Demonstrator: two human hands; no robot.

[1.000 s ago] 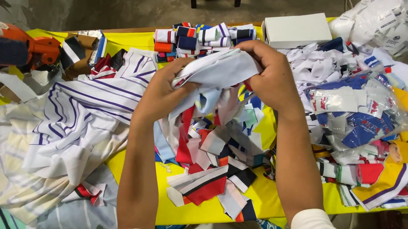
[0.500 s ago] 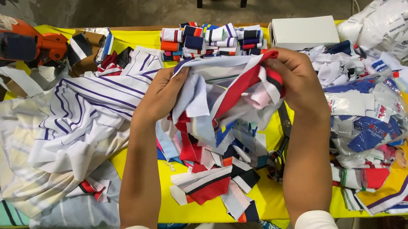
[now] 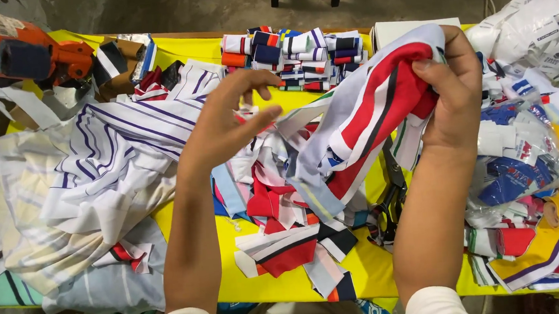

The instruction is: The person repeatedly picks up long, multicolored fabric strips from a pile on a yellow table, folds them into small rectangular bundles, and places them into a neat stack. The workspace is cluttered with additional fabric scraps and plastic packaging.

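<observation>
Left hand (image 3: 227, 124) now released, fingers spread, right hand (image 3: 450, 87) grasping striped fabric bundle (image 3: 369, 117)

A table (image 3: 368, 269) is covered with cloth. A heap of fabric scraps (image 3: 276, 204) is spread at its middle, between the two forearms. A bundle of cloth strips (image 3: 363, 117) is held up over that heap in the right hand (image 3: 450, 90), while the left hand (image 3: 227, 124) is raised just beside it, apart from it. Folded garments (image 3: 89, 192) are piled to the left. Rolled collars (image 3: 294, 53) are lined up along the far edge, with a box (image 3: 392, 32) beside them. Scissors (image 3: 389, 201) are laid right of the heap, and bagged pieces (image 3: 526, 164) are stacked at the right.
</observation>
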